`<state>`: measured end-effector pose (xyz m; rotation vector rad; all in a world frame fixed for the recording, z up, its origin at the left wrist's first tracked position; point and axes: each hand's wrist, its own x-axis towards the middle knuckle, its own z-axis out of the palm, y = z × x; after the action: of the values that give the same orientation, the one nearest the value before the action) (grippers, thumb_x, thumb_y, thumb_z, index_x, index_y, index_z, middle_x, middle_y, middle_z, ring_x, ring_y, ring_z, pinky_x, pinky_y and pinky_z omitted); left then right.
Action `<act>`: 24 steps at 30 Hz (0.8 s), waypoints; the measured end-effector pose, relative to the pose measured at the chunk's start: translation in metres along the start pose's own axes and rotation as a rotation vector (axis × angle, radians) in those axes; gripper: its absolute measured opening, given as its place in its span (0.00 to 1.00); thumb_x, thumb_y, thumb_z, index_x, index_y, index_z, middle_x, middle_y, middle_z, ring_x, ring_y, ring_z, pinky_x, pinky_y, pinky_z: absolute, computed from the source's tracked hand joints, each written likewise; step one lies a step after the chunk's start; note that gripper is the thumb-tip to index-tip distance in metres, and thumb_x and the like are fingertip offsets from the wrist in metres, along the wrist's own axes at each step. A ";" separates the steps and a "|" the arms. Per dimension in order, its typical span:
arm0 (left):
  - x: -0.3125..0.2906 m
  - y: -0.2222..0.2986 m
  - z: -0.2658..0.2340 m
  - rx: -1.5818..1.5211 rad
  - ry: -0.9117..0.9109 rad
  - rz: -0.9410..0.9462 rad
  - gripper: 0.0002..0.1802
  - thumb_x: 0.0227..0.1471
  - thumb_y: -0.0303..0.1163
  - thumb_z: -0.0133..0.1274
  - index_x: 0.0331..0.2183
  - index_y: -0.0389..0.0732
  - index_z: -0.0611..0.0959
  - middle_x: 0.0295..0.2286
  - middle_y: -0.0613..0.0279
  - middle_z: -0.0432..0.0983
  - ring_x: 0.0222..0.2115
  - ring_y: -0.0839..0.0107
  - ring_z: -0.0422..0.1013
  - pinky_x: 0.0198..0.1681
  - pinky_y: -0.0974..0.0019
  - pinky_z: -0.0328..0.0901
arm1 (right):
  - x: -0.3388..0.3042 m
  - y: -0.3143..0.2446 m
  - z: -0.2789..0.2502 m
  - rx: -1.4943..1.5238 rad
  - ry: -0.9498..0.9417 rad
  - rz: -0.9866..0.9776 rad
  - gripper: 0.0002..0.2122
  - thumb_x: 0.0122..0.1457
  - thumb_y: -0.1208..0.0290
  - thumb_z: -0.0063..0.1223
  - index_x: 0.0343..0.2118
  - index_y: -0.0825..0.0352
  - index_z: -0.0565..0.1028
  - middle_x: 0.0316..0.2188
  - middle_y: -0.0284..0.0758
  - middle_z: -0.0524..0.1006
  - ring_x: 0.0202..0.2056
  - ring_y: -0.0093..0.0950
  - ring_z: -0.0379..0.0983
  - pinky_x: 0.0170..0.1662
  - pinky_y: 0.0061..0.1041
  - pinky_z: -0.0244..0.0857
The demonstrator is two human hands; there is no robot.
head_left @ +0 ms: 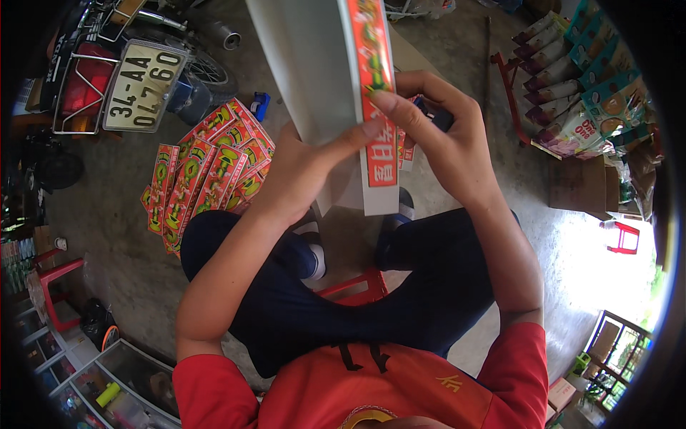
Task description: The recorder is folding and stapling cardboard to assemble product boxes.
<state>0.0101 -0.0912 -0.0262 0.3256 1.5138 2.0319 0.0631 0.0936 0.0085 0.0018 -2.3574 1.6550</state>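
Observation:
Between my knees I hold up a long, pale grey cardboard piece point(307, 57), bent lengthwise into a channel. A red strip with coloured pictures and lettering point(373, 43) runs along one of its sides. My left hand point(304, 161) grips the near part of the cardboard, its thumb reaching to the printed side. My right hand point(446, 132) curls round that side from the right, with the thumb pressed on the red strip. Some fingers of both hands are hidden behind the cardboard. Partly covered by my right hand, a dark object point(433, 114) is too hidden to name.
Several flat red printed cards point(207, 168) lie fanned on the concrete floor at left, near a small blue object point(260, 106). A parked motorbike point(93, 79) stands at upper left. Bagged goods point(586, 86) hang at right. A red stool point(361, 287) shows between my legs.

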 end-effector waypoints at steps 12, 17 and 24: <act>-0.001 -0.008 0.005 0.125 -0.079 -0.013 0.26 0.54 0.38 0.68 0.50 0.34 0.81 0.43 0.58 0.82 0.42 0.72 0.78 0.47 0.67 0.72 | 0.004 0.002 -0.013 0.042 0.086 0.147 0.15 0.62 0.59 0.63 0.32 0.70 0.83 0.23 0.26 0.76 0.25 0.13 0.68 0.29 0.18 0.60; -0.004 -0.003 0.004 0.112 0.009 0.154 0.26 0.61 0.43 0.61 0.52 0.33 0.79 0.45 0.58 0.80 0.45 0.73 0.76 0.50 0.67 0.70 | 0.008 0.004 -0.019 0.124 -0.035 0.239 0.15 0.61 0.59 0.63 0.32 0.70 0.82 0.24 0.26 0.77 0.26 0.14 0.69 0.30 0.17 0.62; 0.000 0.002 -0.007 -0.002 0.157 0.033 0.29 0.66 0.47 0.49 0.56 0.32 0.74 0.52 0.56 0.75 0.51 0.71 0.72 0.55 0.67 0.65 | 0.011 0.010 -0.018 -0.029 -0.012 0.194 0.27 0.58 0.48 0.64 0.49 0.70 0.81 0.33 0.33 0.80 0.28 0.20 0.71 0.33 0.21 0.66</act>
<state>0.0058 -0.0967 -0.0263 0.1955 1.6095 2.1269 0.0551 0.1155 0.0077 -0.2296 -2.4577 1.7093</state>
